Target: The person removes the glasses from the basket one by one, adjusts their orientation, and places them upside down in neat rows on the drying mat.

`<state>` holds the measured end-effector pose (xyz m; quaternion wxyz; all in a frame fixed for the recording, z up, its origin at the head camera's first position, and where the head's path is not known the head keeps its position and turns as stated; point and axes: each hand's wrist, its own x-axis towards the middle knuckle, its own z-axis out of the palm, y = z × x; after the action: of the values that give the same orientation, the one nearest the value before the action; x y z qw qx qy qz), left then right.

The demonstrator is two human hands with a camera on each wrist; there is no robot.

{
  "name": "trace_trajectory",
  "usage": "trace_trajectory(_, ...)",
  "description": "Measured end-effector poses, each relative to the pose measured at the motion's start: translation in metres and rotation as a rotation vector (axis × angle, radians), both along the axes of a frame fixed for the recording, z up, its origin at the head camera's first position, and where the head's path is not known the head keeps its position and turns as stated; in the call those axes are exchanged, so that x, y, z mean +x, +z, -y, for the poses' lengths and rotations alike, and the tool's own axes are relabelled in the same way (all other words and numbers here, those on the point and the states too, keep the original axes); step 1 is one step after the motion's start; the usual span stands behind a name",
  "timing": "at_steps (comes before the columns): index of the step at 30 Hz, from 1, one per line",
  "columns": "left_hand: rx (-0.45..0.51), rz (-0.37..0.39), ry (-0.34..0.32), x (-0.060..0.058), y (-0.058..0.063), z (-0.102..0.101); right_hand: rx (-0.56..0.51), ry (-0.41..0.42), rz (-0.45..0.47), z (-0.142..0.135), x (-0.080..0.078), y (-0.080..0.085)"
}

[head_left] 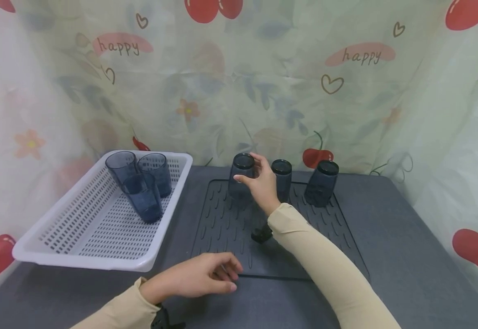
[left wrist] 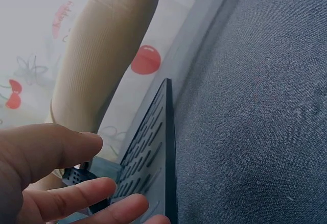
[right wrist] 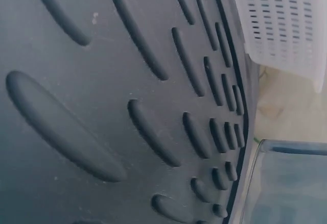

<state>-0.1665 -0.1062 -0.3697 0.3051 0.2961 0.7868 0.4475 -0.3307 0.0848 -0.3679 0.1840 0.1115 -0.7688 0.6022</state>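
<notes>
My right hand (head_left: 262, 182) is at a dark blue drinking glass (head_left: 239, 188) that is upside down at the back left of the black drying mat (head_left: 226, 233). Its thumb lies across the front of the glass and its fingers curve round the right side near the base. In the right wrist view part of a glass (right wrist: 288, 188) shows at the lower right, its rim beside the mat's edge. My left hand (head_left: 199, 275) hovers by the mat's front left edge, fingers loosely bent, holding nothing.
Two more upturned glasses stand along the mat's back, a middle glass (head_left: 283, 180) partly behind my right hand and a right glass (head_left: 322, 183). A white perforated basket (head_left: 99, 265) on the left holds several glasses (head_left: 142, 194). A patterned curtain (head_left: 239, 100) hangs behind the table.
</notes>
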Motion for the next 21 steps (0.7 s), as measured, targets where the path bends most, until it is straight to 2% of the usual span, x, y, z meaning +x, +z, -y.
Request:
trace_trajectory(9, -0.008, -0.001, 0.006, 0.0, 0.0, -0.001, 0.005, -0.02, 0.028, -0.001, -0.004, -0.011)
trace_trajectory(21, -0.015, 0.003, 0.01, -0.001, 0.0, 0.001, 0.011, -0.023, 0.067, 0.0, -0.006, -0.017)
